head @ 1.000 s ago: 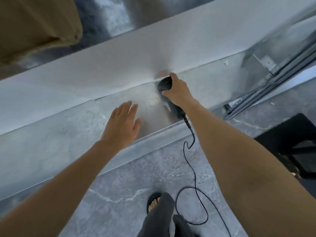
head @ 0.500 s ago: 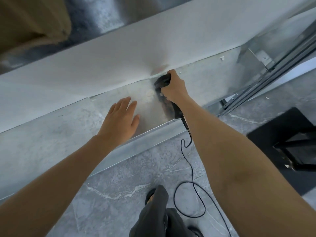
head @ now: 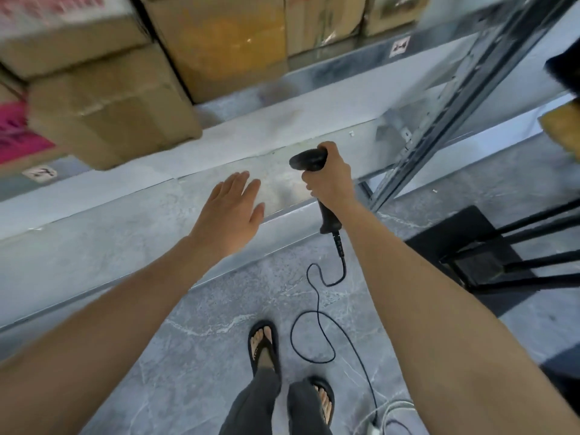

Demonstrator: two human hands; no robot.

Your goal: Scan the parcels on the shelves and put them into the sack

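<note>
The fingers point(head: 240, 183) of the left hand point(head: 230, 211) are held straight and slightly spread, with nothing gripped. Whether the bare lower shelf point(head: 110, 227) beneath them is touched cannot be told. Just to the right of them, the right hand point(head: 329, 175) is curled round the handle of one black scanner point(head: 309, 160), whose head is turned to the left. One black cable point(head: 317, 296) hangs from the handle's lower end and loops on the grey floor point(head: 188, 356) on the near side of both hands.

The parcels point(head: 110, 105) are stacked on the upper shelf point(head: 329, 86), beyond and above the fingers. Five brown cardboard boxes can be counted, all blurred, plus one pink-labelled parcel point(head: 18, 133) at the far left. Two small white tags point(head: 39, 174) are seen on the shelving, one far left of the fingers and one beyond the right hand.

Nearer than the hands, two feet point(head: 263, 343) in black sandals are planted on the floor. One black stand point(head: 470, 246) is placed to the right of the right hand.
</note>
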